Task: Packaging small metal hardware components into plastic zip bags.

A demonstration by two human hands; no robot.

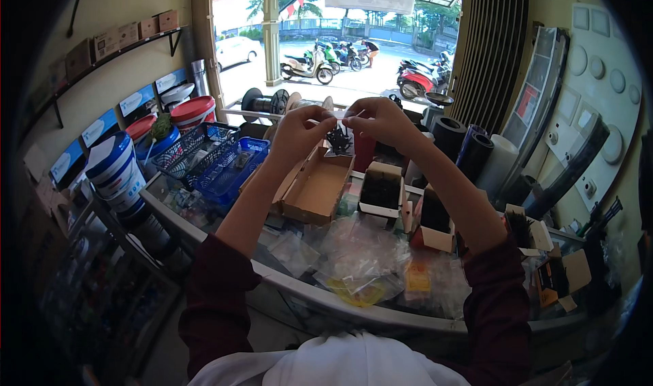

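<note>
A small clear zip bag [339, 142] with black screws or similar small black pieces hangs between my raised hands. My left hand [306, 131] pinches the bag's top edge on one side, and my right hand [380, 122] pinches it on the other. Just below the bag lies an open, shallow cardboard box [315, 184], its bottom bare. To its right, an open carton [381, 189] holds many black pieces, with another such carton [437, 228] partly behind my right forearm. Loose clear plastic bags [357, 253] are heaped on the glass counter nearer to me.
Blue plastic baskets [232, 174] stand on the counter's left part. More open cartons [563, 279] are at the right end. The counter's pale front edge [316, 295] curves before me. Black rolls [449, 136] and wire spools [262, 104] stand beyond. A person bends near parked motorcycles outside.
</note>
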